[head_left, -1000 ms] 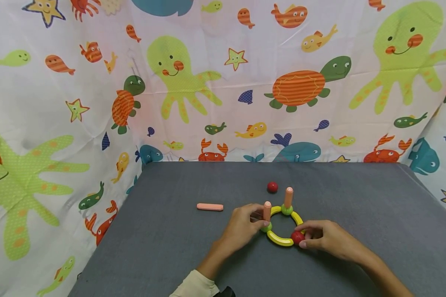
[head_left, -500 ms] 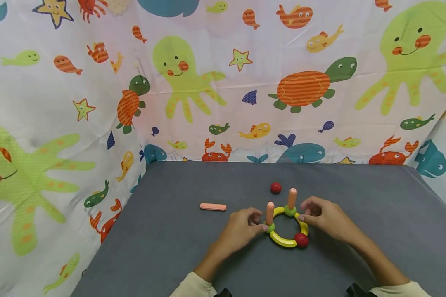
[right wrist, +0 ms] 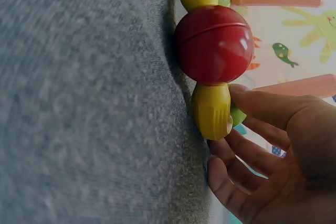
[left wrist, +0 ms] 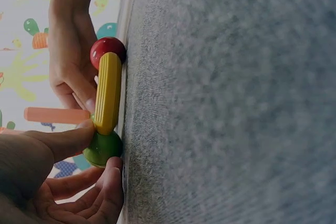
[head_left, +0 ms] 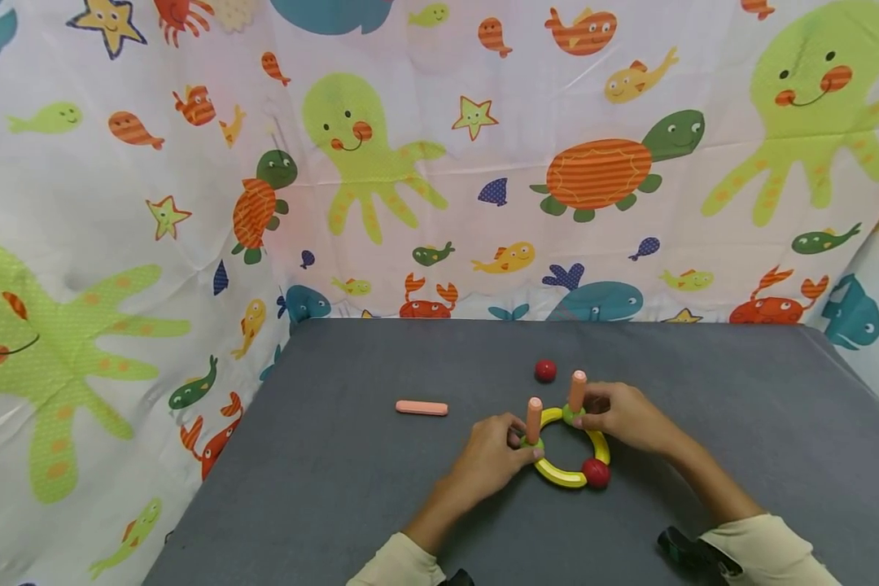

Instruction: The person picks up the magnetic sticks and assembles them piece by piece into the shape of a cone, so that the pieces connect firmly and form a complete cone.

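Observation:
A ring of curved yellow rods (head_left: 560, 477) and balls lies on the grey table. Two peach rods stand upright from its green balls, one rod (head_left: 534, 419) at the left and another rod (head_left: 577, 391) at the back. My left hand (head_left: 492, 457) pinches the left green ball (left wrist: 103, 149) between thumb and fingers. Around the back green ball (head_left: 571, 416), the thumb and fingers of my right hand (head_left: 625, 415) are curled. A red ball (right wrist: 214, 44) joins two yellow rods at the ring's near right; neither hand touches it.
Behind the ring sits a loose red ball (head_left: 545, 371). A loose peach rod (head_left: 421, 408) lies flat to the left. The table (head_left: 337, 488) is backed by a curtain (head_left: 498, 73) printed with sea animals.
My right hand has let go of the ring's red ball and moved back to the rear green ball. My left hand loosened from the left green ball, then closed round it again.

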Available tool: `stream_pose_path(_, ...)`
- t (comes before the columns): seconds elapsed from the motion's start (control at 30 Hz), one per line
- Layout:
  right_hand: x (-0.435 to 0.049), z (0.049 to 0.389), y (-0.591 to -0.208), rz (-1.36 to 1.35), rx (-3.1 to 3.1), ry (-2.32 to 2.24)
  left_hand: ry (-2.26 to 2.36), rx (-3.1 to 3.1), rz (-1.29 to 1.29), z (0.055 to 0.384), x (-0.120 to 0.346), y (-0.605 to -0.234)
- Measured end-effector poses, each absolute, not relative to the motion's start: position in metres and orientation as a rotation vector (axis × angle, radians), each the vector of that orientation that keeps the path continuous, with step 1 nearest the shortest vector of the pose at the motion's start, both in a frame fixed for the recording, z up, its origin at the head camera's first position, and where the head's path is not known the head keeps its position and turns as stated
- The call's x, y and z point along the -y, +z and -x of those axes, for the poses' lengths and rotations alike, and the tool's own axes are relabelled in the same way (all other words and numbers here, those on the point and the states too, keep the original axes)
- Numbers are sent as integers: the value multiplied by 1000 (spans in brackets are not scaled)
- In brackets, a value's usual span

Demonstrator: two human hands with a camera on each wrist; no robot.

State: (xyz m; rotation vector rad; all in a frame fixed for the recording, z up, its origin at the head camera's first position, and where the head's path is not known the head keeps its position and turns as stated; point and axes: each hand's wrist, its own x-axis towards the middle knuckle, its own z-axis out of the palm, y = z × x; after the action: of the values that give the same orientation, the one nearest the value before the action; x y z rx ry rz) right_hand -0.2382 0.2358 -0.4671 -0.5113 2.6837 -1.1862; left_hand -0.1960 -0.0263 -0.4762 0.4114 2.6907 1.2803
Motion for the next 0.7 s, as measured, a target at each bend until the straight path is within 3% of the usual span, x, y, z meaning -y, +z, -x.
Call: stream_pose_path(0.7,-247,201,-463,404,-2731,-1113,1330,-2663,-484,225,31,-478)
